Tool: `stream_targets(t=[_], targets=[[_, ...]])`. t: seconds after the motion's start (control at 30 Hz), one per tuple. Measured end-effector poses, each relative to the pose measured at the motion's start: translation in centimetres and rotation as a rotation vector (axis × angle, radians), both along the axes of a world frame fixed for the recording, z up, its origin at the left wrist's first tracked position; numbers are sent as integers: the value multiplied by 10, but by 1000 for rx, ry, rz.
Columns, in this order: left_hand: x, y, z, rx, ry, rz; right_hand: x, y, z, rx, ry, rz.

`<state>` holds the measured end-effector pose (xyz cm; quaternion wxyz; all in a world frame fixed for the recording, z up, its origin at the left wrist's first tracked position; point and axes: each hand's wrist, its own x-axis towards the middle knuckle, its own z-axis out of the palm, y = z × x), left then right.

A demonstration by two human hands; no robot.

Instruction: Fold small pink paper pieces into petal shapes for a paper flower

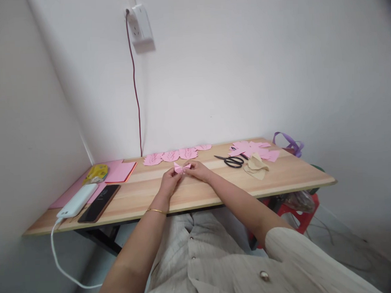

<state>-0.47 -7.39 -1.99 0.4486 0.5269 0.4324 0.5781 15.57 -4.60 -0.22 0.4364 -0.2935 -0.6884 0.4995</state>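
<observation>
A small folded piece of pink paper (182,167) is held up just above the table, near its front edge. My left hand (170,181) pinches it from the left, and my right hand (198,170) grips its other side. Behind them, along the wall, lies a row of several pink paper cutouts (188,153) with dark markings. To the right of my right hand rest black-handled scissors (234,161), blades pointing left. Pink paper scraps (252,148) are heaped beyond the scissors, beside a crumpled beige piece (256,166).
At the left of the wooden table (145,194) lie a white power bank (77,201) with a cable, a phone (100,204), a stack of coloured paper (120,172) and a yellow package (96,173). A purple strap (289,141) sits at the right end. A red stool (304,219) stands below.
</observation>
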Motion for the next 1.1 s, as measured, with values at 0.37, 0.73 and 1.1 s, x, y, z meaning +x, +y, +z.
stream_targets(t=[0.37, 0.73, 1.1], targets=[[-1, -3, 2, 60, 179, -41, 0, 2, 0, -39, 49, 55], [-2, 0, -5, 29, 135, -18, 0, 6, -3, -52, 130, 45], [-1, -3, -1, 51, 226, -25, 1, 6, -4, -66, 141, 40]])
